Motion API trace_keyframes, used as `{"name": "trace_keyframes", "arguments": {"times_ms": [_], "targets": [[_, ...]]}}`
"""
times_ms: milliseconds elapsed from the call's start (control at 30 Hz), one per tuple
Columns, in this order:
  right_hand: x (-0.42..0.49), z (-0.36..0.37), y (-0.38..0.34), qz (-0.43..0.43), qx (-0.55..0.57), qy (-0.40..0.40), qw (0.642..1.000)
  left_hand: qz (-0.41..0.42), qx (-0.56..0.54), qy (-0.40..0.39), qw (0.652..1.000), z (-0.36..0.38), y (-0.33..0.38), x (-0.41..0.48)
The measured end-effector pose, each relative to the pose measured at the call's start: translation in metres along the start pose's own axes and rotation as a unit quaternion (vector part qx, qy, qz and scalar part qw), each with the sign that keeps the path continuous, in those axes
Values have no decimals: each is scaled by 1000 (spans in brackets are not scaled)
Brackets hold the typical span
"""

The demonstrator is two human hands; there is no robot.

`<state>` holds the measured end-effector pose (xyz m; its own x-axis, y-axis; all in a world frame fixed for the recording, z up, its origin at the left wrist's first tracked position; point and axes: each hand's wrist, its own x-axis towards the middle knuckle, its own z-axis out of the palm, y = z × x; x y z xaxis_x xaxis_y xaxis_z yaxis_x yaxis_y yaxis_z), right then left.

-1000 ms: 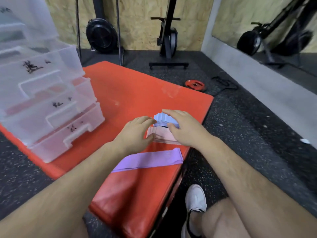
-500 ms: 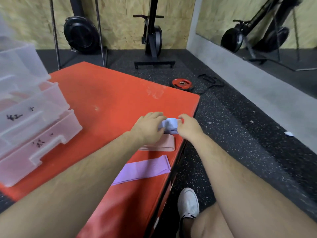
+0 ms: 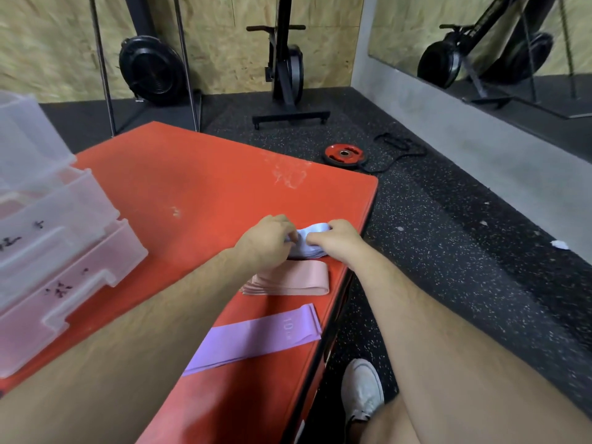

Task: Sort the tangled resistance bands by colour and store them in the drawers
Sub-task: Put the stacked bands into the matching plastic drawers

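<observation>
Head view: drawers (image 3: 73, 267), contents unclear; blue bands (image 3: 317, 228) gripped outside.

Black speckled rubber floor (image 3: 448, 251) meets a far chipboard wall (image 3: 224, 43) and, right, a grey mirrored wall (image 3: 480, 149).

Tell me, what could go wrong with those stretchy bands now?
1. The left grip and right grip pinch the bunched blue bands close to the mat edge. If they slip, the bands could drop onto the floor.
2. The pink bands and purple band lie by that same edge, partly under the left forearm. A careless sweep might drag them off.
</observation>
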<state>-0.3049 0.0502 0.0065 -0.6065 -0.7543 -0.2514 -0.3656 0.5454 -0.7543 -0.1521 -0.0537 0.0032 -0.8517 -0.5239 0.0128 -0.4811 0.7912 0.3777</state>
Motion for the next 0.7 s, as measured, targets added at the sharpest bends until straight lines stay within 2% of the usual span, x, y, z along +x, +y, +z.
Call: {"name": "trace_keyframes", "arguments": {"times_ms": [133, 200, 267, 333, 500, 633, 700], "targets": [[-11, -9, -18, -195, -84, -17, 977, -55, 6, 29, 998, -25, 3, -6], [-22, -15, -34, -287, -93, 0, 953, -37, -34, 26, 998, -44, 0, -14], [-33, -18, -48, -344, -72, 12, 936, -23, -109, 29, 993, -61, -6, -26], [-46, -21, -61, -370, -48, 15, 928, -34, -164, 41, 985, -76, -10, -44], [-76, -22, -89, -392, 47, 1, 919, -63, -198, 72, 975, -113, -16, -111], [-101, -6, -113, -408, 82, -39, 909, -89, -188, 122, 970, -139, -13, -175], [-116, 8, -125, -416, 80, -65, 904, -109, -160, 173, 966, -150, -12, -209]]}}
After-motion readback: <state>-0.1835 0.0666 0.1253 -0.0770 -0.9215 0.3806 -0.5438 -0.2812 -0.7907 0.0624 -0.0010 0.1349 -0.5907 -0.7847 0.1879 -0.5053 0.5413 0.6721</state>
